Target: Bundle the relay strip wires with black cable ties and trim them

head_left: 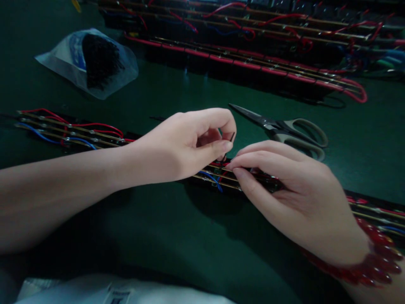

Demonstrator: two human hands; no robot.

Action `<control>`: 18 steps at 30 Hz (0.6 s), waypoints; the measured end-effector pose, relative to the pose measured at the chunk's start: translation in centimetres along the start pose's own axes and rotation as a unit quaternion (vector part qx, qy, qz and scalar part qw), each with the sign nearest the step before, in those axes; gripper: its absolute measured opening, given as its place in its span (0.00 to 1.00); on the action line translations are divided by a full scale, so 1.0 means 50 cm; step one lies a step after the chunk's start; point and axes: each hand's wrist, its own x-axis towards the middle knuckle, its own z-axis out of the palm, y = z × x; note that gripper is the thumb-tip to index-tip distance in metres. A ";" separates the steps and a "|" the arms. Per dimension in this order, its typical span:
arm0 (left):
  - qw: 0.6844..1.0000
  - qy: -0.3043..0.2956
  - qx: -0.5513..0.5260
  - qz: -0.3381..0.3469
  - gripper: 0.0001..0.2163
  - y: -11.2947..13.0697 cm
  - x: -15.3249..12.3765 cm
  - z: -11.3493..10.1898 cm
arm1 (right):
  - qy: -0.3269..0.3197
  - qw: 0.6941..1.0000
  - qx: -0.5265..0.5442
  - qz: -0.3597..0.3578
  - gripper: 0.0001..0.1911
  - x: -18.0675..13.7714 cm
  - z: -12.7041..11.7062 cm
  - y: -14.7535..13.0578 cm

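A long black strip (pixel 107 133) with brass-coloured rails and red and blue wires lies across the table, passing beneath both hands. My left hand (pixel 193 143) is over its middle, thumb and forefinger pinched on a thin black cable tie (pixel 233 137). Close by on the right, my right hand (pixel 284 181) has its thumb and fingertips pressed together at the strip's upper edge; what they hold, if anything, is too small to make out. Behind the right hand lie scissors (pixel 275 126) with dark blades and grey-green handles, slightly spread.
At the upper left is a clear plastic bag (pixel 126 69) full of black cable ties. Along the back lie more wired strips (pixel 215 19), one edged by a thick red cable (pixel 234 62). The table top (pixel 152 236) is dark green. White cloth (pixel 164 291) shows at the bottom edge.
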 end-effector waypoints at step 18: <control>1.000 0.007 -0.010 -0.008 0.03 -0.002 0.002 0.001 | 0.002 1.000 -0.004 -0.004 0.09 -0.002 0.000 0.000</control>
